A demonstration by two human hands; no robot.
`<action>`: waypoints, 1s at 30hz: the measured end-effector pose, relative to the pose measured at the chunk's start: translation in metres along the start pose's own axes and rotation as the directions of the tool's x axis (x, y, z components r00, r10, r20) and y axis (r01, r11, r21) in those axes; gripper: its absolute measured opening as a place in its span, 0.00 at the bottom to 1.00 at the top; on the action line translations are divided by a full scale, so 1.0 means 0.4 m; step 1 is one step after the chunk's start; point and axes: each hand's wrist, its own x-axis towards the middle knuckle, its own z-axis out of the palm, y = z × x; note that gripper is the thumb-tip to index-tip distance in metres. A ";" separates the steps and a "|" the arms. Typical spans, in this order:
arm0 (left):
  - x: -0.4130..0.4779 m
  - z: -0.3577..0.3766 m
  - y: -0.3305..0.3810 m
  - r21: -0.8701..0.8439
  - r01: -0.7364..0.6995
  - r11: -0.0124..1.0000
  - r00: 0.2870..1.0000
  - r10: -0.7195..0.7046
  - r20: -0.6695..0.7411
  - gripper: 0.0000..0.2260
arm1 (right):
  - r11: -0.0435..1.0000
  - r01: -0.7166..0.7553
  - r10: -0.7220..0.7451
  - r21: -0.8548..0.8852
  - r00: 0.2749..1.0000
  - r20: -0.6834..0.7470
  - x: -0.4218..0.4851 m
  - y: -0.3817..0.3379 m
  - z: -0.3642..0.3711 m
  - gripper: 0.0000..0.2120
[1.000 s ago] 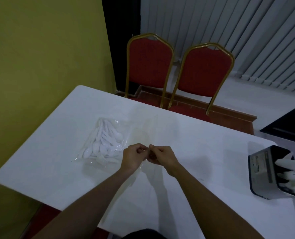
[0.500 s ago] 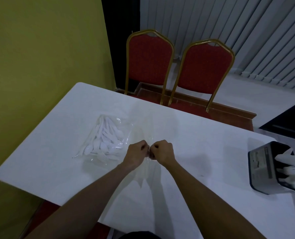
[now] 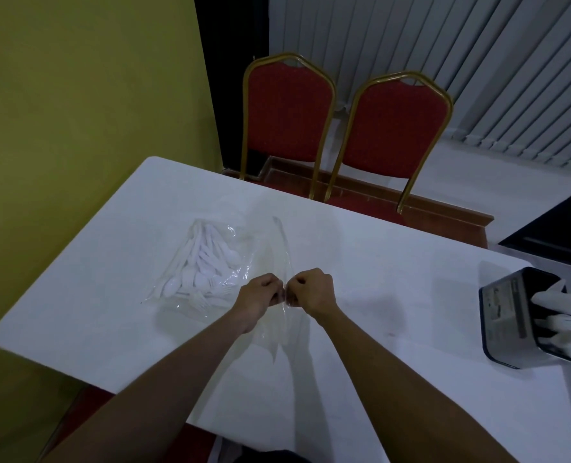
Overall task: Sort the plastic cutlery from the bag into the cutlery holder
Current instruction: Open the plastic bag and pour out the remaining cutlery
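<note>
Opening the bag: both hands pinch clear film at mid-surface.

Left hand (image 3: 260, 297) and right hand (image 3: 310, 290) sit knuckle to knuckle, each grip pressed together on a fold of the transparent bag (image 3: 274, 262); the plastic cutlery (image 3: 204, 269) lies bunched in the bag's far-left end, resting on the white surface (image 3: 360, 262). Pulling the two pinches evenly apart, low over the surface, should part the film without scattering pieces (a sharp tug risks spilling them toward the left edge). The cutlery holder (image 3: 514, 315) stands well apart at the right edge, already holding some white pieces; open room lies between it and the hands.
</note>
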 end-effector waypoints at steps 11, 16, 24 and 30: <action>-0.018 -0.023 0.029 0.175 -0.099 0.980 0.994 0.106 -0.033 0.05 | 0.987 0.017 -0.034 0.157 0.994 0.106 -0.009 -0.003 -0.043 0.05; -0.017 -0.021 0.052 0.321 -0.197 0.926 0.979 0.206 0.007 0.01 | 0.998 0.036 -0.041 0.058 0.995 0.092 -0.006 -0.011 -0.046 0.04; -0.009 -0.005 0.055 0.402 -0.135 0.906 0.990 0.135 0.029 0.03 | 0.984 0.140 -0.137 -0.108 0.990 0.034 -0.014 -0.004 -0.047 0.09; -0.013 0.012 0.072 0.559 -0.237 0.795 0.940 0.333 -0.075 0.03 | 0.998 0.018 -0.020 -0.056 0.999 -0.046 -0.014 0.014 -0.053 0.07</action>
